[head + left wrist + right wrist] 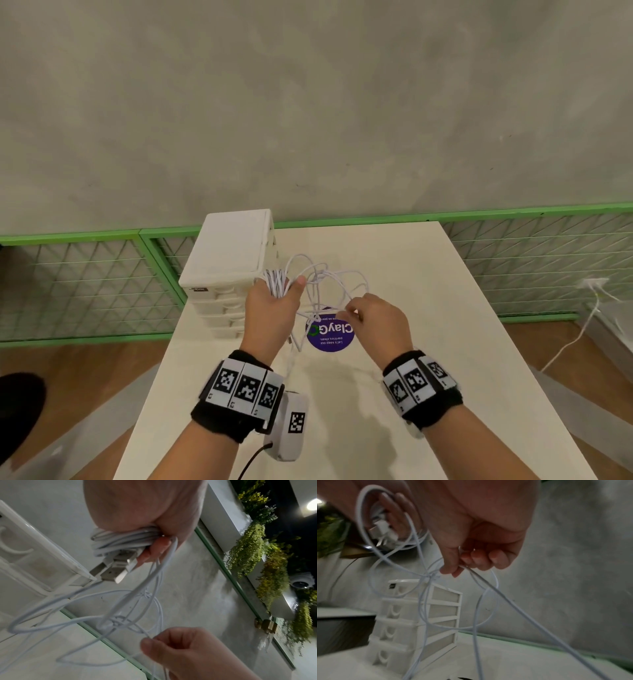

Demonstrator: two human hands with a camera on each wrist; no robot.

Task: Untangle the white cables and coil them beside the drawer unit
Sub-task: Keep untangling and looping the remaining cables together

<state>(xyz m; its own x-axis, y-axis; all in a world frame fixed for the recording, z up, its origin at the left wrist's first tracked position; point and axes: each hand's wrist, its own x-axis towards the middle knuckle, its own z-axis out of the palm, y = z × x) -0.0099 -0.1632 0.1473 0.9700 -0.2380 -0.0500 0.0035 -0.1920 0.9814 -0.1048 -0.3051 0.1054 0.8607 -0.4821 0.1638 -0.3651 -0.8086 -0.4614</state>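
My left hand (274,301) is raised above the table and grips a bundle of white cables (277,282) next to the white drawer unit (229,260). In the left wrist view the bundle (123,539) lies across my palm with two USB plugs (113,570) sticking out. Loose loops (329,281) hang from it in a tangle with a knot (432,575). My right hand (373,315) pinches one strand (467,568) between thumb and fingers, just right of the tangle. The strands trail down to the table.
The white table (445,342) carries a round purple sticker (330,337) under the hanging loops. The drawer unit stands at the table's back left. A green mesh fence (85,284) runs behind. Another white cord (582,329) lies on the floor at right.
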